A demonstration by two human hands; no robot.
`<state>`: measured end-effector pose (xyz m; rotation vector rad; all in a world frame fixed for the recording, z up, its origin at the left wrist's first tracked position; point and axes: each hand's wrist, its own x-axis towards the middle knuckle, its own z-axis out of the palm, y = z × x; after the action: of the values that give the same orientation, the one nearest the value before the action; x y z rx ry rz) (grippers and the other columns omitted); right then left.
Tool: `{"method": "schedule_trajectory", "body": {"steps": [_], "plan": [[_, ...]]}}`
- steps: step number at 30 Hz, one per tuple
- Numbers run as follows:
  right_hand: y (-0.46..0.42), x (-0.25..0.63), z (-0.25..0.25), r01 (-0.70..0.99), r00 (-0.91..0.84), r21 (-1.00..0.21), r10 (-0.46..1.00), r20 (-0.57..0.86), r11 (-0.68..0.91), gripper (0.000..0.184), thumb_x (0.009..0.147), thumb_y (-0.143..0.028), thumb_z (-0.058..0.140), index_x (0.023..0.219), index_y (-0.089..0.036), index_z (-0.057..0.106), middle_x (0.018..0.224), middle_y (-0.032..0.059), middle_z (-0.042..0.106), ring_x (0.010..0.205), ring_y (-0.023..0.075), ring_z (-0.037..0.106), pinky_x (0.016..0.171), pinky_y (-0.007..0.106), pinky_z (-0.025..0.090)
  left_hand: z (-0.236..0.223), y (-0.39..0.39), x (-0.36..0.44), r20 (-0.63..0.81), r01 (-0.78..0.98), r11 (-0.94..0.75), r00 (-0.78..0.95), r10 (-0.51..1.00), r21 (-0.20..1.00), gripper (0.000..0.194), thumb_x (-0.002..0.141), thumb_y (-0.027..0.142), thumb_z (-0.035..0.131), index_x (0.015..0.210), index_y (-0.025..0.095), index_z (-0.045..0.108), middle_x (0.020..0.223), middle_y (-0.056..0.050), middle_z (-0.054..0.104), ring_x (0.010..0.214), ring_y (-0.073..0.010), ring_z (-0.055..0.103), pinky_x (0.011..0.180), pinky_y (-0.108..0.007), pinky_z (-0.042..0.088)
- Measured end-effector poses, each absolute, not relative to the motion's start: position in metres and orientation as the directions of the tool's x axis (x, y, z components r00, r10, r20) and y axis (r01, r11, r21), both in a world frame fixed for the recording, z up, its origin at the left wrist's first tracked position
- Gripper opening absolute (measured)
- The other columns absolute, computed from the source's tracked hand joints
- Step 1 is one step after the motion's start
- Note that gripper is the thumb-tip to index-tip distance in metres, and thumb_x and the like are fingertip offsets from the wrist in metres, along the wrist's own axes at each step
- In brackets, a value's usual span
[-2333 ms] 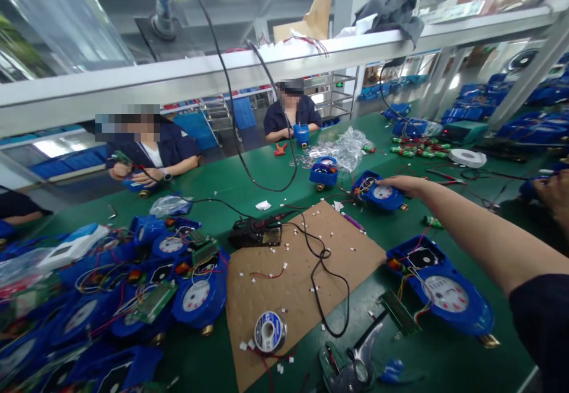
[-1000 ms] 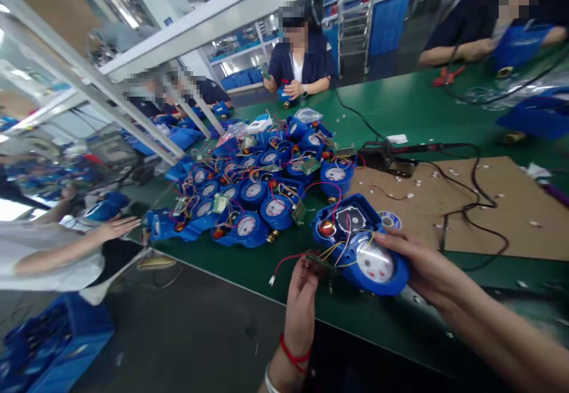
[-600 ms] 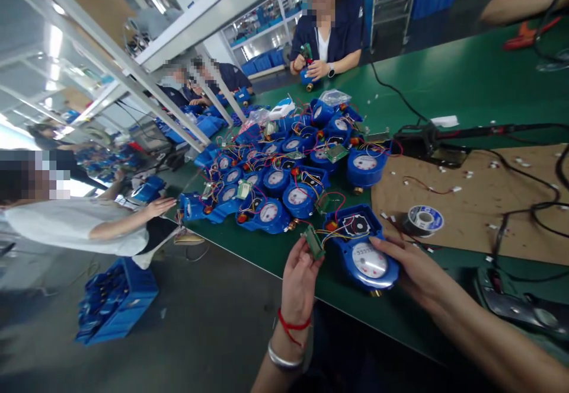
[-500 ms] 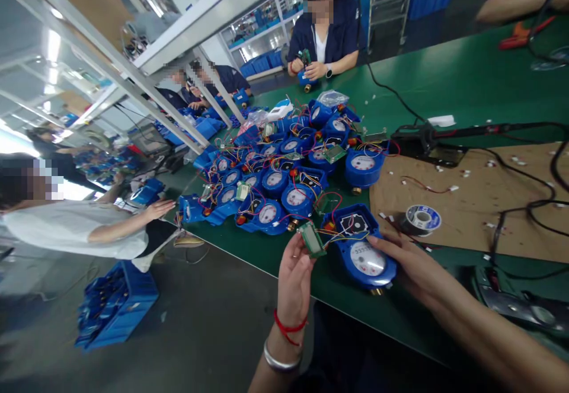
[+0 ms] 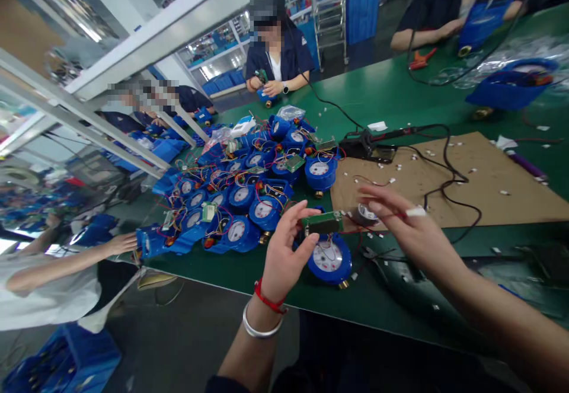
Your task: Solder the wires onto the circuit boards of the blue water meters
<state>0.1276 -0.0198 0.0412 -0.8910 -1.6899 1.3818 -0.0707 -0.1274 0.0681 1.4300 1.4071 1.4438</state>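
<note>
My left hand [image 5: 284, 253] pinches a small green circuit board [image 5: 326, 223] with a display, between thumb and fingers. Below the board a blue water meter [image 5: 329, 262] with a white dial lies on the green table, its brass fitting toward me. The board partly covers the meter's upper half. Off the meter, my right hand [image 5: 393, 212] hovers to the right with fingers stretched and nothing visible in them. Partly behind its fingertips stands a solder spool [image 5: 367, 215] on the cardboard sheet [image 5: 448, 194].
Many wired blue meters [image 5: 240, 197] crowd the table at left. A soldering iron holder [image 5: 367, 147] and black cable lie by the cardboard. Dark pliers-like tools [image 5: 386, 268] are blurred at right. Co-workers sit across the table; another person's hand [image 5: 122, 243] reaches in at left.
From far right, my right hand brought a meter in front of me, then let go and moved right toward the spool. My left hand took hold of its board and turned it level.
</note>
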Motion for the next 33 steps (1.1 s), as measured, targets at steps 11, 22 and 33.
{"method": "schedule_trajectory", "body": {"steps": [11, 22, 33], "plan": [[-0.010, 0.129, 0.048, 0.216, -0.738, -0.859, 0.654, 0.167, 0.464, 0.025, 0.088, -0.028, 0.053, 0.109, -0.022, 0.066, 0.097, 0.0012, 0.069, 0.084, 0.0166, 0.063, 0.072, 0.027, 0.048, 0.056, -0.123, -0.049, 0.329, 0.511, -0.170, -0.237, 0.914, 0.842, 0.054, 0.083, 0.031, 0.063, 0.132, 0.024, 0.043, 0.138, -0.010, 0.045, 0.124, -0.0245, 0.046, 0.106, -0.041, 0.038], [0.008, 0.140, 0.016, 0.102, -0.536, -0.995, 0.842, -0.062, -0.009, 0.038, 0.084, -0.031, 0.056, 0.121, -0.023, 0.059, 0.086, 0.0017, 0.066, 0.072, 0.0151, 0.060, 0.066, 0.029, 0.054, -0.006, -0.149, -0.034, -0.326, -0.260, 0.206, -0.613, 0.720, 0.943, 0.055, 0.088, 0.048, 0.052, 0.132, 0.017, 0.044, 0.136, -0.014, 0.049, 0.128, -0.0255, 0.044, 0.107, -0.039, 0.038], [0.010, 0.158, 0.004, 0.149, -0.486, -0.985, 0.874, 0.007, 0.091, 0.039, 0.086, -0.029, 0.056, 0.124, -0.027, 0.057, 0.087, 0.0003, 0.066, 0.071, 0.0146, 0.060, 0.066, 0.028, 0.051, 0.015, -0.110, -0.025, -0.348, -0.276, 0.220, -0.622, 0.701, 0.936, 0.080, 0.075, 0.027, 0.070, 0.142, 0.017, 0.027, 0.129, -0.015, 0.054, 0.119, -0.0257, 0.053, 0.103, -0.039, 0.041]]}}
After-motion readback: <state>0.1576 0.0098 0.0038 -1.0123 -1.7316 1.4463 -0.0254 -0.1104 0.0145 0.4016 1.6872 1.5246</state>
